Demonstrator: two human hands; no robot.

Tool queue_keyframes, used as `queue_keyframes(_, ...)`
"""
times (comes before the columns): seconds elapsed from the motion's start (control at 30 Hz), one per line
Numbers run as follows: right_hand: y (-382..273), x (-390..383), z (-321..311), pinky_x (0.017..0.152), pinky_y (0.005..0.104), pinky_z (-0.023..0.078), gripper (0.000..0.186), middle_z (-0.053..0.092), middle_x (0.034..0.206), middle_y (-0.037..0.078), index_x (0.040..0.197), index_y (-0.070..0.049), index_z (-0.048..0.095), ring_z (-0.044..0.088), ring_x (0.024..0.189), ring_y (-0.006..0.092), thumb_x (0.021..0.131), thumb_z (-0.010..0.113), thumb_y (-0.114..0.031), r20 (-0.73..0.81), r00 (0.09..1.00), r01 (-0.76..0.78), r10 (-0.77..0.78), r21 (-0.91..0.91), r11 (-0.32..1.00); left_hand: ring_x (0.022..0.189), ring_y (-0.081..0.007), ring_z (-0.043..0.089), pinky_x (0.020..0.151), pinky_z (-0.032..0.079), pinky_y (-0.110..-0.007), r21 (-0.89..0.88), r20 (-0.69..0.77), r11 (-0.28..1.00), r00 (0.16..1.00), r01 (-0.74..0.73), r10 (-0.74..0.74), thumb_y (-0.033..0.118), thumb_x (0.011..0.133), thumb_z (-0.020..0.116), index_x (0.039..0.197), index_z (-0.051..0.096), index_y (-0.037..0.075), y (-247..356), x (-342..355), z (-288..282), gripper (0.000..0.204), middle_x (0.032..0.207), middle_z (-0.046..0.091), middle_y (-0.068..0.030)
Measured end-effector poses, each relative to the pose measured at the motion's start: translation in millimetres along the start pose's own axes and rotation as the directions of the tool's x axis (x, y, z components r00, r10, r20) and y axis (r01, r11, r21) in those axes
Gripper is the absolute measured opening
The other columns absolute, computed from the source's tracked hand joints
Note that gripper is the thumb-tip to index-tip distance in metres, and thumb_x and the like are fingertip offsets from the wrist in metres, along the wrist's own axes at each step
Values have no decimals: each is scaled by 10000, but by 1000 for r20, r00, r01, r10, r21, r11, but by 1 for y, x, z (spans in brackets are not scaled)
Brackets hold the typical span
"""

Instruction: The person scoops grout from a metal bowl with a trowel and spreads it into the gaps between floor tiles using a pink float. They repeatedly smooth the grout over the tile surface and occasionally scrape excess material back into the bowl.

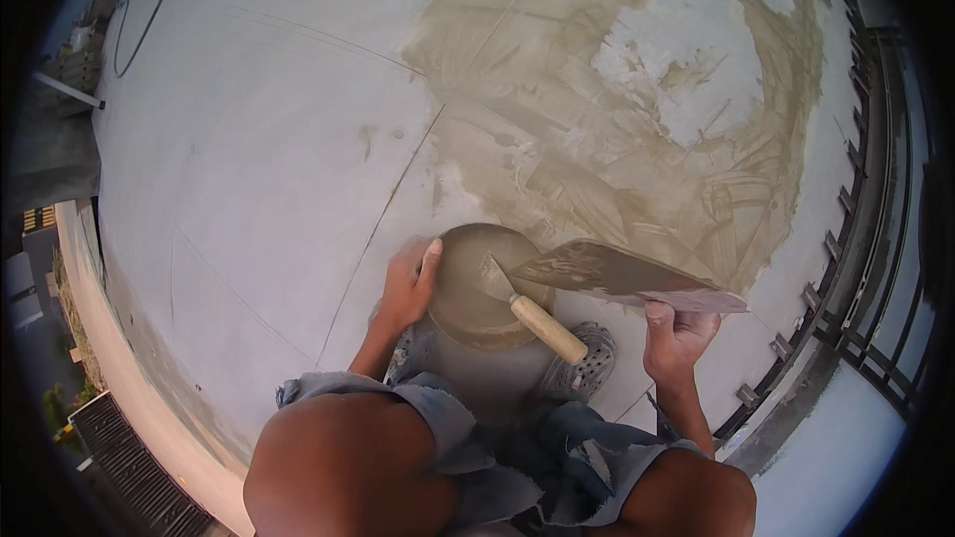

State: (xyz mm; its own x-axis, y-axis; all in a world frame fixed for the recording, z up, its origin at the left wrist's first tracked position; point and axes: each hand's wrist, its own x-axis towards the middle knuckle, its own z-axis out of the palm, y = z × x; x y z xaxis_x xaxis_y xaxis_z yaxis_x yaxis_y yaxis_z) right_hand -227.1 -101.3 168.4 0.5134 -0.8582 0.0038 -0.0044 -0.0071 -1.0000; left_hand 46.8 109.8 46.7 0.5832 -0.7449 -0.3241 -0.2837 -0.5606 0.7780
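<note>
My left hand (410,283) grips the left rim of a round mortar bucket (479,340), its thumb up along the edge and its fingers partly hidden. Wet grey-brown mix (463,268) shows inside. A small trowel (549,328) with a wooden handle leans in the bucket, its blade in the mix and its handle sticking out over the near right rim. My right hand (681,343) is closed on the right end of a flat, mortar-smeared board (617,271). The board's left tip reaches over the bucket's right side.
Wet mortar (577,159) is smeared over the pale floor (259,169) ahead and to the right. A dark metal railing (846,199) runs along the right edge. A low wall edge (129,398) borders the left. My grey clog (587,358) stands beside the bucket.
</note>
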Motion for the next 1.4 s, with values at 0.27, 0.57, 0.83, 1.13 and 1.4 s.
queue_keyframes(0.27, 38, -12, 31, 832, 307, 506, 139, 731, 1114, 149, 1102, 47, 681, 627, 946, 149, 1001, 722, -39, 221, 962, -177, 162, 51, 983, 1085, -287, 664, 974, 496, -369, -200, 41, 980, 999, 14, -6, 349, 1113, 555, 1302, 695, -9, -13, -13, -16, 428, 1165, 706, -181)
queue_keyframes(0.57, 42, -5, -1, 882, 320, 520, 198, 748, 1101, 130, 1159, 49, 709, 655, 993, 169, 998, 735, -63, 208, 946, -234, 249, -98, 967, 1103, -245, 655, 1006, 495, -375, -299, -71, 954, 997, 8, -31, 314, 1136, 494, 1320, 671, -39, -27, -16, -8, 436, 1131, 699, -151)
queue_keyframes(0.83, 37, 3, 39, 1089, 425, 489, 393, 623, 1403, 121, 1449, 9, 527, 604, 1276, 215, 1091, 612, -128, 91, 900, -384, 427, 630, 675, 833, -133, 580, 789, 494, -279, -331, -328, 939, 944, -99, -16, 267, 1067, 613, 1227, 663, -8, -17, -41, 7, 322, 1017, 648, -54)
queue_keyframes(1.13, 48, -3, 108, 1028, 469, 536, 445, 581, 1448, 144, 1485, 19, 457, 588, 1317, 236, 1099, 601, -150, 502, 718, -687, 482, 402, 606, 761, -197, 683, 675, 546, -334, -718, 141, 688, 990, 107, -6, 298, 1031, 701, 1132, 658, -25, 45, -46, 14, 341, 903, 699, -108)
queue_keyframes(1.4, 22, -26, 66, 837, 497, 597, 743, 574, 1340, 301, 1385, 19, 502, 648, 1194, 379, 919, 777, -491, 322, 859, 31, 398, -809, 587, 746, -216, 655, 612, 524, -369, -845, -48, 534, 990, 32, -135, 310, 1095, 625, 1146, 611, -11, 2, -22, -4, 325, 937, 693, -127)
